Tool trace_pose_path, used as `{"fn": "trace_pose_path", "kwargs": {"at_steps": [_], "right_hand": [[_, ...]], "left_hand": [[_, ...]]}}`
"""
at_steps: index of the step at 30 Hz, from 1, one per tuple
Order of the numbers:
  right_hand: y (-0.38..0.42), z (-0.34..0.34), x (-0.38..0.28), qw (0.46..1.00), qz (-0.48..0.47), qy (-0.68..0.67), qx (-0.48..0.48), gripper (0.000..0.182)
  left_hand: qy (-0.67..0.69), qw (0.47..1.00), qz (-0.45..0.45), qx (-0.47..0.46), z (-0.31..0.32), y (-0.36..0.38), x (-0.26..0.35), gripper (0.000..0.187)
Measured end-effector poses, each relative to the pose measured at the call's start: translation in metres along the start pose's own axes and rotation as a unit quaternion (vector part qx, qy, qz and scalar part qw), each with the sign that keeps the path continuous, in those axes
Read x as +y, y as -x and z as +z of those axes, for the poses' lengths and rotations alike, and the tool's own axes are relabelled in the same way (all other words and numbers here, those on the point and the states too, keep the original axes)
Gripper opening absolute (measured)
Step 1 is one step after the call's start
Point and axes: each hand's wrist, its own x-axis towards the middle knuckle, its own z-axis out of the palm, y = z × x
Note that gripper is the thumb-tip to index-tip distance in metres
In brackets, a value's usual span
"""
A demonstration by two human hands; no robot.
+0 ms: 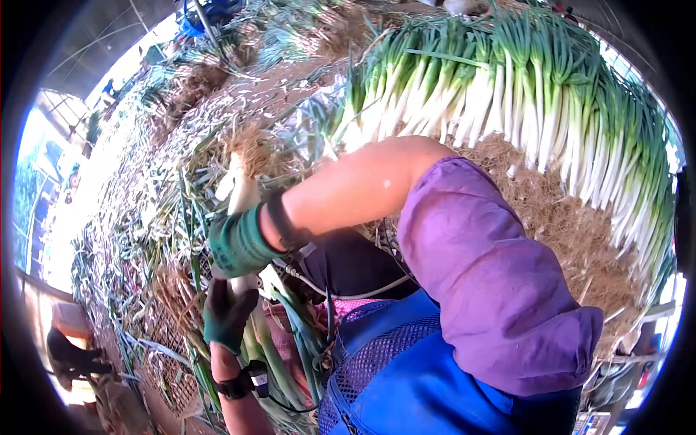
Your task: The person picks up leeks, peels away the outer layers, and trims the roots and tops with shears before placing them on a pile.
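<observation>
A thick leek (244,194) slants down the middle left, its root tuft pointing up and its green leaves trailing toward the lap. My right hand (235,245), in a green glove, lies across its white stalk; its fingers are hidden from view. Just below, my left hand (228,315), in a green glove with a dark palm, is closed round the same stalk. The two hands are close together. A purple sleeve covers my right upper arm, and a black strap circles my left wrist.
Trimmed leeks (522,94) lie in a long curved row at the upper right, roots toward me. Loose leaves and scraps (138,188) cover the ground at the left. Untrimmed bundles (290,29) lie at the top. A blue mesh garment (391,362) covers my body.
</observation>
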Motion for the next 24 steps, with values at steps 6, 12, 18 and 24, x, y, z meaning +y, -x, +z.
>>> {"fn": "trace_pose_path", "kwargs": {"at_steps": [6, 12, 18, 24], "right_hand": [[0.192, -0.015, 0.076, 0.915, 0.384, -0.020, -0.120, 0.038], [0.444, -0.027, 0.076, 0.641, 0.757, -0.047, 0.115, 0.067], [0.660, -0.009, -0.022, 0.395, 0.896, 0.044, 0.198, 0.083], [0.776, 0.100, -0.112, 0.159, 0.980, -0.026, 0.115, 0.092]], "left_hand": [[-0.176, 0.946, 0.246, 0.116, -0.025, -0.002, 0.050, 0.062], [-0.160, 0.920, 0.278, 0.227, -0.072, -0.013, 0.088, 0.048], [-0.127, 0.943, 0.129, 0.279, -0.047, -0.069, 0.030, 0.043], [-0.108, 0.967, -0.083, 0.214, -0.008, -0.101, -0.065, 0.038]]}}
